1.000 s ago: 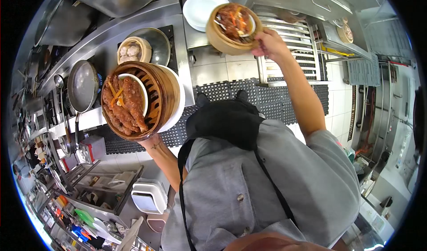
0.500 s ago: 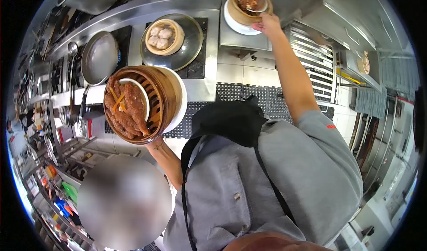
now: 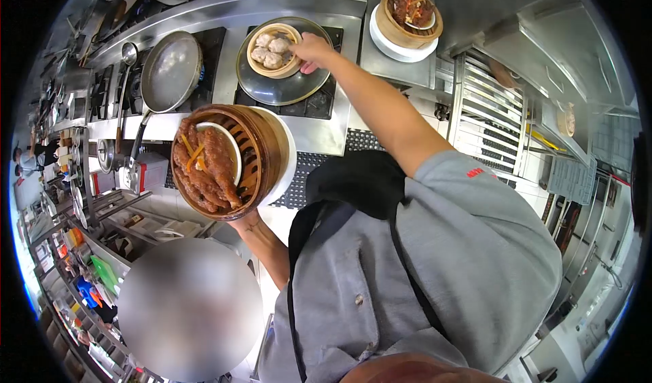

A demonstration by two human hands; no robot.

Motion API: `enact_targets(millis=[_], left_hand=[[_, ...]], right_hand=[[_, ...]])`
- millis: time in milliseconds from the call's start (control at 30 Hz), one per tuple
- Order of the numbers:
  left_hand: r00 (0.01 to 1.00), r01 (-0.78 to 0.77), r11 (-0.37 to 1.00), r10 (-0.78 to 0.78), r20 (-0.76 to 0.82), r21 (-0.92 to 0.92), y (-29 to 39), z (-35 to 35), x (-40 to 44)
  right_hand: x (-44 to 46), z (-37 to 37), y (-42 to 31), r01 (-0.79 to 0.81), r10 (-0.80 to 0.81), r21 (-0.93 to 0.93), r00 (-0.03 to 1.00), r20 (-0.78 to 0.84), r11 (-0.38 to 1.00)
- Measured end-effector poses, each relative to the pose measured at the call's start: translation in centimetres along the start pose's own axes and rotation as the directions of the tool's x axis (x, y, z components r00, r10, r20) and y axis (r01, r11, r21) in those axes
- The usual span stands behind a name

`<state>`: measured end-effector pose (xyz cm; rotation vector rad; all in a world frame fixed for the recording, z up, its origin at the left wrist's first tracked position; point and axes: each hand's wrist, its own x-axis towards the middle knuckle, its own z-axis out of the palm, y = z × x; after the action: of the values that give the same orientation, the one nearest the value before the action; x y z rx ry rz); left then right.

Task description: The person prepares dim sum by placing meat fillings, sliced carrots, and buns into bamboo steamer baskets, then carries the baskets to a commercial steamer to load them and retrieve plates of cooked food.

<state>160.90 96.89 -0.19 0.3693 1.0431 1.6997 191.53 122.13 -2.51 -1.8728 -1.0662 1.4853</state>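
Note:
A large bamboo steamer (image 3: 261, 159) holds glazed chicken feet (image 3: 204, 169) with orange strips in a small white bowl; a white plate (image 3: 284, 159) sits under it. My left hand (image 3: 246, 221) supports this steamer from below, its fingers mostly hidden. My right hand (image 3: 312, 51) grips the rim of a small bamboo steamer (image 3: 270, 70) of pale dumplings (image 3: 275, 46). That small steamer sits on a glass lid (image 3: 282, 89) over the stove. A third bamboo steamer (image 3: 404, 33), with dark saucy food, stands on a white plate (image 3: 401, 51) on the steel counter, apart from both hands.
A frying pan (image 3: 172, 72) rests on the stove left of the glass lid, with a ladle (image 3: 129, 56) beside it. A slatted metal rack (image 3: 490, 115) stands at right. Black perforated matting (image 3: 360, 140) covers part of the floor. A grey blurred disc hides the lower left.
My right hand has let go of the steamer of saucy food on the counter and moved left to the small dumpling steamer. My left hand still holds up the large steamer.

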Motion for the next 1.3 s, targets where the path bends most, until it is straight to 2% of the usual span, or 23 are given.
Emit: enact_targets(millis=[33,100,200,233,333,367,433,467,500,567,600,667,733,867,933,1000,1067,1100,1133,1200,1267,1300], left_hand=[[1.0,0.003,1.0,-0.003,-0.003,0.005,0.1,-0.6,-0.2],[1.0,0.024,0.999,-0.023,-0.019,0.035,0.2,-1.8,-0.5],[0.998,0.047,0.997,-0.045,-0.043,0.053,0.3,-2.0,-0.3],[0.998,0.059,0.996,-0.056,-0.042,0.064,0.2,-1.8,0.0],[0.995,0.099,0.99,-0.096,-0.037,0.099,0.1,-1.6,1.1],[0.993,0.115,0.987,-0.112,-0.033,0.111,-0.1,-1.4,1.3],[0.992,0.127,0.983,-0.124,-0.027,0.132,-0.2,-1.4,1.9],[0.992,0.13,0.982,-0.128,-0.024,0.138,-0.3,-1.4,2.1],[0.991,0.132,0.981,-0.13,-0.019,0.141,-0.4,-1.3,2.2],[0.99,0.137,0.98,-0.138,-0.001,0.145,-0.6,-1.0,2.4],[0.99,0.14,0.979,-0.143,0.009,0.149,-0.7,-0.9,2.3],[0.987,0.152,0.978,-0.157,0.021,0.143,-0.9,-0.5,2.2],[0.988,0.143,0.979,-0.149,0.032,0.148,-1.3,0.1,1.9],[0.99,0.102,0.972,-0.119,0.069,0.211,-2.5,3.6,0.4],[0.984,0.106,0.975,-0.131,0.12,0.195,-3.3,4.4,-0.2],[0.97,0.19,0.978,-0.2,0.134,0.085,-4.0,5.4,-0.9],[0.969,0.15,0.977,-0.177,0.175,0.153,-4.7,6.2,-1.6],[0.966,0.101,0.972,-0.147,0.212,0.211,-4.9,6.7,-2.1],[0.961,0.047,0.964,-0.115,0.252,0.262,-5.2,7.1,-2.4],[0.961,0.09,0.964,-0.15,0.231,0.25,-5.4,7.4,-2.8],[0.963,0.165,0.965,-0.203,0.179,0.205,-5.5,7.4,-3.5],[0.964,0.147,0.965,-0.189,0.189,0.219,-6.0,7.3,-3.6]], right_hand=[[0.2,0.6,0.0,0.006,-0.006,0.003,1.0,0.001,1.0],[0.5,1.3,0.5,0.093,-0.115,-0.144,0.982,-0.152,0.985],[-2.1,0.4,-0.5,0.139,-0.163,-0.178,0.979,-0.126,0.974],[-1.9,0.3,0.2,0.169,-0.216,-0.248,0.96,-0.175,0.954],[-7.0,-3.6,0.0,0.138,-0.142,-0.045,0.983,-0.113,0.989],[-9.0,-5.7,0.3,0.12,-0.125,-0.039,0.98,-0.155,0.992],[-13.9,-10.1,2.1,0.267,-0.269,-0.032,0.951,-0.153,0.963],[-16.3,-12.7,3.1,0.23,-0.225,0.028,0.966,-0.129,0.973],[-16.7,-14.8,6.5,0.238,-0.216,0.114,0.96,-0.179,0.964],[-23.6,-19.1,7.9,0.141,-0.09,0.151,0.948,-0.304,0.978],[-26.9,-20.8,8.8,0.14,-0.049,0.23,0.931,-0.361,0.963],[-31.1,-24.1,12.2,0.087,0.056,0.251,0.856,-0.513,0.964],[-33.0,-27.1,16.6,0.064,0.134,0.299,0.791,-0.597,0.952],[-32.7,-31.8,23.6,0.032,0.255,0.383,0.695,-0.672,0.923],[-31.6,-33.0,25.5,0.042,0.27,0.421,0.708,-0.653,0.906],[-30.8,-34.1,27.2,0.059,0.282,0.455,0.712,-0.643,0.889],[-29.7,-34.1,27.8,0.174,0.23,0.574,0.795,-0.561,0.8],[-30.2,-33.7,27.4,0.228,0.268,0.596,0.732,-0.627,0.77],[-31.3,-33.3,26.4,0.195,0.31,0.551,0.655,-0.689,0.812],[-36.7,-32.2,24.0,-0.022,0.167,0.191,0.591,-0.789,0.981],[-42.0,-30.6,26.6,-0.308,0.076,-0.146,0.607,-0.791,0.94],[-44.2,-29.4,27.7,-0.353,0.186,-0.075,0.648,-0.739,0.933]])
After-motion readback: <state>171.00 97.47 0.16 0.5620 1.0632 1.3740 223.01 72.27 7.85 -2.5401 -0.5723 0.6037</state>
